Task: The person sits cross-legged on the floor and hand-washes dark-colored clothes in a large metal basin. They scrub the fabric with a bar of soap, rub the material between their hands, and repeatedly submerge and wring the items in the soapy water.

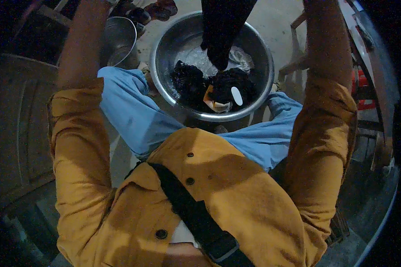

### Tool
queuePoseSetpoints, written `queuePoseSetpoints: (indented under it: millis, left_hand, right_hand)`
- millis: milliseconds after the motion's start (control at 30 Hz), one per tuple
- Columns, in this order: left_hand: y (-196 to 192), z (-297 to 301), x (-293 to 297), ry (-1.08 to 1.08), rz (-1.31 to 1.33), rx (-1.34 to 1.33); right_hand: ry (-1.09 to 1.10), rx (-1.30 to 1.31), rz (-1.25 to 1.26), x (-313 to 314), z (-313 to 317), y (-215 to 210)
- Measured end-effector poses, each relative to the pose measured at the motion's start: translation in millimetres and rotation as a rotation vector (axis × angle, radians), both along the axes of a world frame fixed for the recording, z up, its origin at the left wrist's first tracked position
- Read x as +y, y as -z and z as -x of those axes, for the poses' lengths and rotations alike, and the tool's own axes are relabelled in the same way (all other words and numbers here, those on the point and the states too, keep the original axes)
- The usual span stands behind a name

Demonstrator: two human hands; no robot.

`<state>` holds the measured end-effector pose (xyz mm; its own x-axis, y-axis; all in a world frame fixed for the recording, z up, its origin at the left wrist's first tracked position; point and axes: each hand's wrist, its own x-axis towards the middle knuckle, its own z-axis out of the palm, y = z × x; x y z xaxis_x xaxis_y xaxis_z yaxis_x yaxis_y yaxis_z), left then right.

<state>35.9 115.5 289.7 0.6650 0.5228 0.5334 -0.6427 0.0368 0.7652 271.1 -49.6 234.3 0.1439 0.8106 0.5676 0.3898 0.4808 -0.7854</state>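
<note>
Both of my forearms, bare below rolled mustard sleeves, reach up past the top edge, so my left hand and my right hand are out of view. Between the arms a long black cloth (225, 31) hangs from the top edge, its lower end inside a wide metal basin (165, 53). What holds its upper end is hidden. Two bunched heaps of dark wet cloth (188, 82) lie in the basin beside sudsy water (198, 60). A white oval piece (237, 95) rests on the right heap. Near it is an orange and white item (216, 103) whose kind I cannot make out.
A metal bucket (120, 42) stands left of the basin, with dark reddish objects (161, 10) beyond it. Wooden legs (294, 66) and a table edge (365, 49) are at the right, near something red (364, 89). My blue-trousered knees (129, 102) flank the basin.
</note>
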Motion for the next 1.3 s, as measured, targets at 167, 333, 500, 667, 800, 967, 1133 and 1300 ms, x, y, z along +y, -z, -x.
queuePoseSetpoints:
  millis: [167,333,500,667,800,967,1133,1300]
  left_hand:
    - [102.2,7.4,16.9,-0.146,-0.145,0.504]
    - [244.7,0.3,56.9,-0.092,-0.788,1.099]
    - [259.0,-10.9,-15.7,-0.163,-0.298,0.884]
    - [295.2,-30.9,-78.6,0.047,-0.316,1.247]
    - [316.0,-25.4,-87.9,0.576,0.153,1.575]
    - [282.4,-39.6,-130.1,0.642,-0.126,1.694]
    - [311.9,-44.1,-137.3,0.141,-0.599,1.373]
    - [304.2,-43.0,-100.9,-0.177,0.136,0.968]
  right_hand:
    - [0.051,-0.038,-0.03,-0.9,-15.0,5.7]
    - [0.21,-0.182,0.071,-4.2,-49.2,77.1]
    - [0.091,-0.581,-0.027,6.1,-12.8,252.7]
    - [-0.096,-0.808,0.544,-32.9,95.2,244.7]
    - [-0.447,-0.852,0.126,-52.5,126.2,214.5]
    - [-0.636,-1.064,0.104,-67.6,144.1,223.8]
    - [-0.564,-1.053,0.105,-73.5,147.1,236.2]
    - [-0.19,-0.998,0.032,-65.3,136.3,241.4]
